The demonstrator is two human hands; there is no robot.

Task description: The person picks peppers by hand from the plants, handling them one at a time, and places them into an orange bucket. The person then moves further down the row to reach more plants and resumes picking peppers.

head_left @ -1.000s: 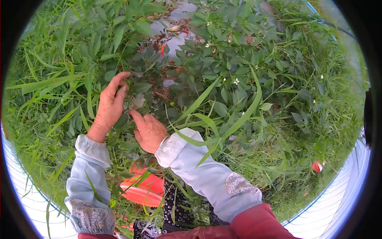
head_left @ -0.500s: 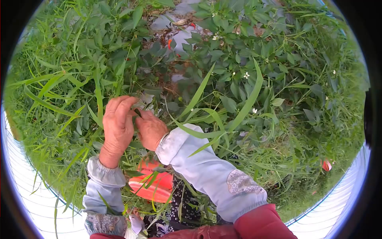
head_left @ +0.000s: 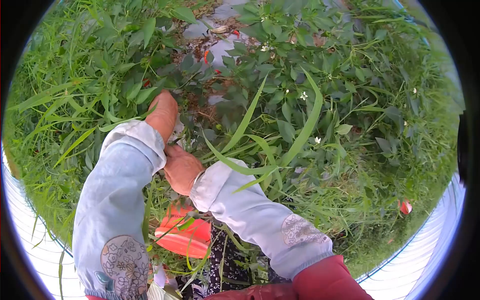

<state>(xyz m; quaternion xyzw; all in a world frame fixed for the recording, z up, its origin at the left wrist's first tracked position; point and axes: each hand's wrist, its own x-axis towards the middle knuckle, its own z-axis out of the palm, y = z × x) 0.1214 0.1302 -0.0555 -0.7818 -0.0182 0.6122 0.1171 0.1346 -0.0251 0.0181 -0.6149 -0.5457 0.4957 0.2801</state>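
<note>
My left hand (head_left: 164, 110) reaches forward into the leafy pepper plants (head_left: 135, 90), its fingers hidden by leaves. Close to it, among the leaves, a small red pepper (head_left: 146, 83) shows. My right hand (head_left: 182, 170) stays nearer to me, just below the left wrist, with its back towards me. Its fingers are curled in, and whatever they hold is hidden. A red plastic container (head_left: 184, 235) sits below my hands, in front of my legs, partly covered by grass blades.
Long grass blades (head_left: 305, 135) cross over my right forearm. Pepper plants with white flowers (head_left: 304, 95) grow on the right. Pale ground sheeting (head_left: 220, 50) shows between the rows, with another red pepper (head_left: 206, 56) near it. A red-and-white object (head_left: 405, 207) lies in the grass at right.
My left hand has moved forward and deeper into the leaves, away from my right hand. The right hand stays nearly in place, and the view has shifted slightly.
</note>
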